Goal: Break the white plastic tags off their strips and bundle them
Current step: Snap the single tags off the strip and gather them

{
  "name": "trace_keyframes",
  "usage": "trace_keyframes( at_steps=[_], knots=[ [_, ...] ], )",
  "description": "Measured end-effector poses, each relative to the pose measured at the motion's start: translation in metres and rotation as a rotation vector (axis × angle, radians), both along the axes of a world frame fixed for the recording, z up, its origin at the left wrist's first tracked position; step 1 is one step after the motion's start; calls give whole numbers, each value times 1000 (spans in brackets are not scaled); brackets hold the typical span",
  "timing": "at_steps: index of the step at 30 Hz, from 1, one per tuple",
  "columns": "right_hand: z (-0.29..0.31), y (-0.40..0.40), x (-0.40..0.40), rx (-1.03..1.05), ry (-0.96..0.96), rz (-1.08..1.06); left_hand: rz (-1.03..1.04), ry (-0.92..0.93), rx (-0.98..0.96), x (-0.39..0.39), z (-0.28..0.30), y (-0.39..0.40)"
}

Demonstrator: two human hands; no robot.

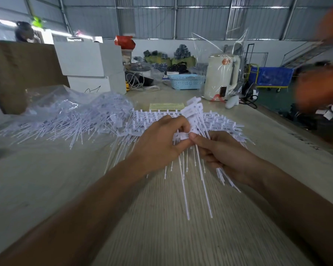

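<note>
Nearest the camera, on the pale wood-grain table [161,237], long white tails hung down from a bundle of tags [195,120] gripped between both hands. Left hand [160,141] had its fingers curled around the tag heads, thumb pinching one tag. Right hand [225,152] was closed around the stems, thumb pressing the same tag. Behind the hands lay unbroken tag strips [152,120]; a loose tag pile [81,120] lay to the left. Farther back stood a wrapped kettle [221,77] and a blue basket [186,81].
</note>
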State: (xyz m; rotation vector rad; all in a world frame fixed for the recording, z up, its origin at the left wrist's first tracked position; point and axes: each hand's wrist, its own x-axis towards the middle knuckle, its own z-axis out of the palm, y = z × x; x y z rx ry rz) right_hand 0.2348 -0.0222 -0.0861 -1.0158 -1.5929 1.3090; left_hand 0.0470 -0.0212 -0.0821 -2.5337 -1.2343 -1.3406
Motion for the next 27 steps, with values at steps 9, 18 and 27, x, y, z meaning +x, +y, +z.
trace_keyframes(
  at_steps=[9,18,27],
  knots=[
    [7,1,3,-79,118,-123,-57,106,-84,-5,1,1],
    [9,0,1,-40,100,-102,68,59,49,-11,1,10],
    [8,-4,0,58,72,-97,-35,-253,-162,-7,1,12]
  ],
)
